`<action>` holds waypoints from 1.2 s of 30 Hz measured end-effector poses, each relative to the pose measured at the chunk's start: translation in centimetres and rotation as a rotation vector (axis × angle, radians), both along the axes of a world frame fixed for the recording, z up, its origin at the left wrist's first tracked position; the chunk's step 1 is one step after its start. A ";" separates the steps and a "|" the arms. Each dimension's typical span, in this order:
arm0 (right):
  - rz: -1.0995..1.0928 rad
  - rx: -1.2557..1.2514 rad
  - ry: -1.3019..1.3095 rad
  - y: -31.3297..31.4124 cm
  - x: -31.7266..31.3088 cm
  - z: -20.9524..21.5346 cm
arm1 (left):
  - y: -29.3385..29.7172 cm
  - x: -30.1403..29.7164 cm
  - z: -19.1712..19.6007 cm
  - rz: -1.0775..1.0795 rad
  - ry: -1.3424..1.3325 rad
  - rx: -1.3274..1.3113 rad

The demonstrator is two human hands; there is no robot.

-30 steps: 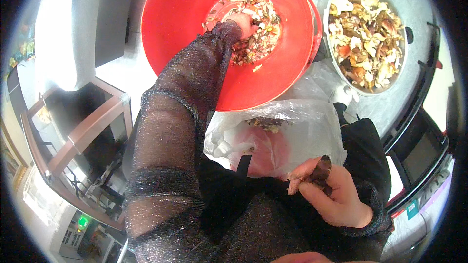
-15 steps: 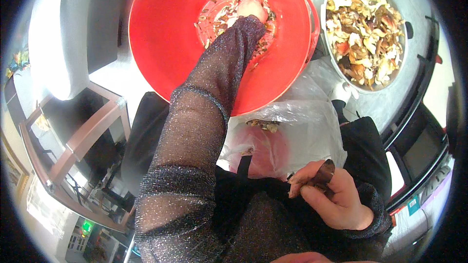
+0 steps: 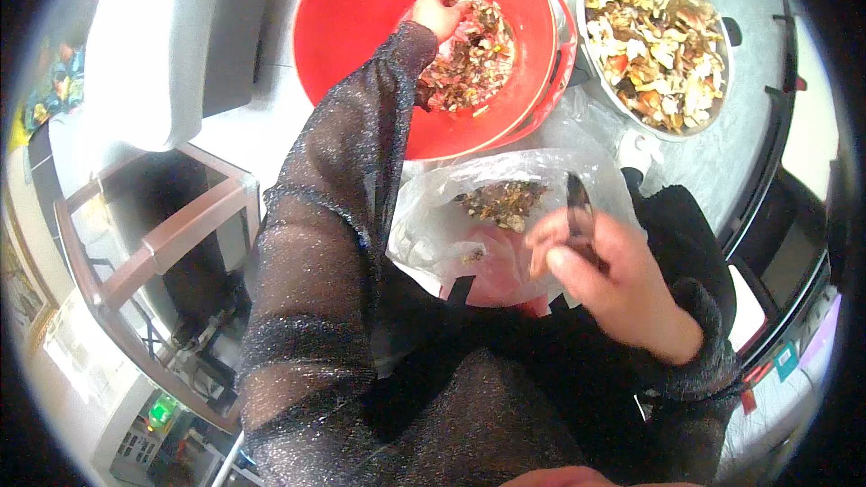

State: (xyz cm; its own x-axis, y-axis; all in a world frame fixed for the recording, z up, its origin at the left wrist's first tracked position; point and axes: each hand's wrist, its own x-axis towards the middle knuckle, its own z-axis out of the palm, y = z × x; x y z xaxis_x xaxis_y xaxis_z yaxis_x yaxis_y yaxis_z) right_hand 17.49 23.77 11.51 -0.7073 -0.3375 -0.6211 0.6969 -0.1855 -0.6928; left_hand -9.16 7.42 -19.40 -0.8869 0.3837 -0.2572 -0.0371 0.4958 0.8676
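My left hand [image 3: 437,13] reaches down into a red bucket [image 3: 352,18]. Its fingers are curled together at the upper edge of the mushroom scraps [image 3: 474,63] on the bucket's bottom, and what they hold is too small to make out. Over my lap, my right hand [image 3: 622,280] is closed around what looks like a small dark knife [image 3: 579,203], its blade pointing up and away. Below that hand, a clear plastic bag [image 3: 424,225] lies open between my knees with brown and pale trimmings [image 3: 503,203] inside.
To the right of the bucket stands a metal pot [image 3: 729,81] heaped with cut mushrooms [image 3: 654,45]. A brown-framed chair [image 3: 180,239] is at the left, near a white-draped piece of furniture [image 3: 144,54]. Black-edged furniture [image 3: 776,180] runs along the right.
My left hand has shifted to the upper left part of the scraps, with more of its fingers showing. My right hand has risen toward the bag, its blade now upright. The view has shifted too.
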 end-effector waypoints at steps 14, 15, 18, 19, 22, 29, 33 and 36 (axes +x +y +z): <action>-0.162 0.450 0.534 -3.5 2.5 -3.0 | -9.0 20.5 24.8 0.037 -0.176 0.397; -0.115 0.475 0.530 -4.0 3.4 -3.0 | -9.4 22.5 25.0 0.014 -0.217 0.462; -0.067 0.435 0.538 -6.2 5.9 -3.7 | -9.8 27.8 24.8 0.032 -0.177 0.486; -0.064 0.400 0.555 -6.8 6.8 -4.0 | -9.9 29.2 24.6 0.052 -0.189 0.513; -0.066 0.340 0.396 -7.7 9.6 -5.1 | -10.0 32.1 24.0 0.109 -0.192 0.466; -0.172 -0.008 0.148 -9.2 12.9 -6.7 | -10.3 35.4 23.6 0.171 -0.115 0.456; -0.198 -0.004 0.148 -9.4 13.2 -6.4 | -10.3 35.9 23.9 0.160 -0.082 0.469; -0.180 -0.009 0.152 -9.4 13.3 -6.4 | -10.2 36.3 24.2 0.200 -0.113 0.521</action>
